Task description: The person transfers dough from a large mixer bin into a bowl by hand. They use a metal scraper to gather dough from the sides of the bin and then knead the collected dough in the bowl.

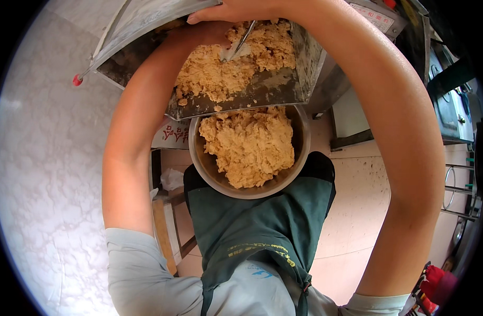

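A tilted metal trough of a mixing machine holds crumbly, tan dough. My left hand reaches into it at the dough's far left side; its fingers are blurred and partly hidden. A metal mixing bar with dough stuck to it stands beside that hand. My right arm arches over the top, and my right hand grips the trough's far rim, partly cut off by the upper edge. Below the trough's near lip, a round steel bowl holds a large lump of the same dough.
The bowl sits between my knees, against a dark green apron. A red-knobbed lever sticks out left of the trough. A wooden stool stands at my left, a wire rack at the far right.
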{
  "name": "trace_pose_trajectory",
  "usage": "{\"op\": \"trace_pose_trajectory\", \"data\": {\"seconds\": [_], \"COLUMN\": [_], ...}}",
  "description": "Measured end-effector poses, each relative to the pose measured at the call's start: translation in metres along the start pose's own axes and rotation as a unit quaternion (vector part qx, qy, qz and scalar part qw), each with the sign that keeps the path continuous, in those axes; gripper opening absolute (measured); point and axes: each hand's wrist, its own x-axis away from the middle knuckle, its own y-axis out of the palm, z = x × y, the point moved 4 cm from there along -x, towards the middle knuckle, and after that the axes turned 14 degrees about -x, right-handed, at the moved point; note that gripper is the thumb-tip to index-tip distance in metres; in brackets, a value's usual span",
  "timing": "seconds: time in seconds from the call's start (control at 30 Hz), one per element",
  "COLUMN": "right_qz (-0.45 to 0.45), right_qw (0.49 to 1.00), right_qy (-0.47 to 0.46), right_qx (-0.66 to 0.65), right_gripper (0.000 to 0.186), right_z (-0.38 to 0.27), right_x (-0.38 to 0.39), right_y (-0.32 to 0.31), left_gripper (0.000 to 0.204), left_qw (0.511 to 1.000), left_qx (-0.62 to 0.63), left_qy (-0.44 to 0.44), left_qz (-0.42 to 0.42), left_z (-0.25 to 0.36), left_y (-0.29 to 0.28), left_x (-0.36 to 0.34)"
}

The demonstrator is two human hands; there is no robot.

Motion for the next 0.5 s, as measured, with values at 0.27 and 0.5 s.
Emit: {"op": "trace_pose_trajectory", "data": {"seconds": [0.27, 0.5], "right_qz": [-0.004, 0.007], "right_qw": [1.0, 0.999], "right_qy": [0.017, 0.021], "right_qx": [0.014, 0.024], "right_gripper": [0.049, 0.05], "right_z": [-0.001, 0.0], "right_x": [-0.001, -0.003], "right_y": [-0.001, 0.001], "left_gripper": [0.07, 0.063], "left_qw": [1.0, 0.998], "left_qx": [0.027, 0.046], "left_qy": [-0.002, -0.008], "left_qz": [0.015, 0.031], "left_z": [0.001, 0.001], "left_y": [0.001, 0.0], "left_x": [-0.015, -0.028]}}
